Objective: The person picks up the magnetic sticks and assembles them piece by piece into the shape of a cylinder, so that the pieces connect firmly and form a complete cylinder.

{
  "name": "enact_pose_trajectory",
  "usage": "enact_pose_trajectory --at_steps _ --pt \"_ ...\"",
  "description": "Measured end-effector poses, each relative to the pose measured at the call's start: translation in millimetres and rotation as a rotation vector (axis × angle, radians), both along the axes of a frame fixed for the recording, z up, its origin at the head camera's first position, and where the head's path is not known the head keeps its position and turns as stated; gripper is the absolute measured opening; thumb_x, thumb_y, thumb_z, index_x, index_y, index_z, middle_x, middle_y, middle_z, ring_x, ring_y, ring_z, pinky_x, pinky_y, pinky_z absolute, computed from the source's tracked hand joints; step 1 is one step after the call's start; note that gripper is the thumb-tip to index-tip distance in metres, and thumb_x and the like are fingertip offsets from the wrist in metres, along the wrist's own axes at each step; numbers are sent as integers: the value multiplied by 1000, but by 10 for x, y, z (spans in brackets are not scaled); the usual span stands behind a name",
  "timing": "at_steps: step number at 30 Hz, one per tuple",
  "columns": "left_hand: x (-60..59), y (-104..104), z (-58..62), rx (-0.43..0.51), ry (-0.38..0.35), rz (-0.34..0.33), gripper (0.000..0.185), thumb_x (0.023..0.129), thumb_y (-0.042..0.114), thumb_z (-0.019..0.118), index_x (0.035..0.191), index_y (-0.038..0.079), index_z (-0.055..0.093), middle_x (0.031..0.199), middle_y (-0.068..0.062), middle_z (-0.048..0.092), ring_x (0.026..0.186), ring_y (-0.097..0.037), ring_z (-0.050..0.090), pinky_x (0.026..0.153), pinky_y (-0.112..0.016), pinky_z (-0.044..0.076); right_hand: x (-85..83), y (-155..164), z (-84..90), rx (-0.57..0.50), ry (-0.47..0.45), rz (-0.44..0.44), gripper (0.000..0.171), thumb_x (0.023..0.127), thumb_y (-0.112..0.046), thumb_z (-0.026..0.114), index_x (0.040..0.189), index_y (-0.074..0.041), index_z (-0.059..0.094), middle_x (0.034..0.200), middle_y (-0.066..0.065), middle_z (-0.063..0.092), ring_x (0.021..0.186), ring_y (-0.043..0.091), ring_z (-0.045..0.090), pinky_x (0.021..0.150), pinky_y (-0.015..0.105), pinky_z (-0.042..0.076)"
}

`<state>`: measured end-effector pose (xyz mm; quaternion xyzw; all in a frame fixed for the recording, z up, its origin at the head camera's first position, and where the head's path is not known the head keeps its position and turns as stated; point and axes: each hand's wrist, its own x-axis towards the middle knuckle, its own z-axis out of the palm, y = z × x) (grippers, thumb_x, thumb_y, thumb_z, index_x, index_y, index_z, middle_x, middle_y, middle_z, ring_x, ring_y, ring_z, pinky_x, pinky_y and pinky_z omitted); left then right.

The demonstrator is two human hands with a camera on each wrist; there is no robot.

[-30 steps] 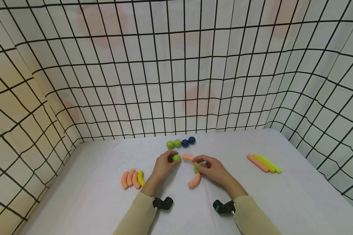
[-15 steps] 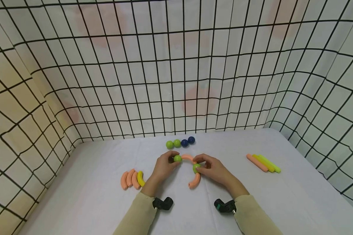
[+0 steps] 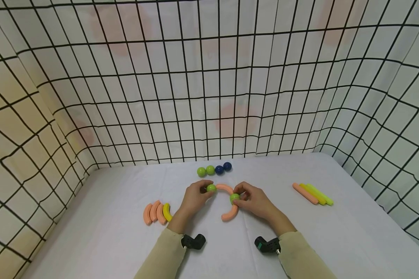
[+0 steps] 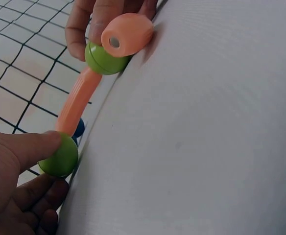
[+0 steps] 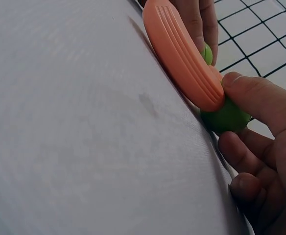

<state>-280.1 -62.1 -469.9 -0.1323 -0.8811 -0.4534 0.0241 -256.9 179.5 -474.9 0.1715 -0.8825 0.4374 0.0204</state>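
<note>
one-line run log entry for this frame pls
left hand: pinches green ball | right hand: pinches second green ball | orange curved pieces join both balls | on white table

Right hand (image 5: 260,147) cut off by right-wrist frame edge; left hand (image 4: 20,186) cropped at left-wrist corner. Blue ball (image 4: 79,128) mostly hidden behind desk (image 4: 206,147) edge. Lower orange piece (image 5: 182,54) foreshortened, far end unseen.

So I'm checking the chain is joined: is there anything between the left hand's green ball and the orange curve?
Nothing visible. The left hand pinches the green ball right against the end of the orange curve.
</note>
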Motion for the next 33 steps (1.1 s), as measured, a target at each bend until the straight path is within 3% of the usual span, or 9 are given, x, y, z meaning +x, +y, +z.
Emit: enact_pose_trajectory --at_steps 12,22,33 --pt "22 -9 8 9 -8 13 33 91 16 72 123 8 66 113 -10 71 101 -22 65 90 -39 54 -2 -12 -10 43 12 -66 27 84 -22 81 105 -20 64 101 -3 68 81 10 56 73 24 45" --pt "-22 26 -31 -1 10 -2 35 91 15 72 125 10 67 116 -10 70 102 -22 66 87 -36 55 46 39 -28 24 -28 -113 27 87 -26 78 111 -23 66 110 -2 70 88 12 59 80 31 46" --pt "-18 -23 -39 3 9 28 36 90 16 74 125 8 67 115 -11 69 102 -23 66 88 -38 54 53 4 -81 14 37 -112 28 85 -31 80 109 -25 66 102 -5 69 79 8 56 72 24 44"
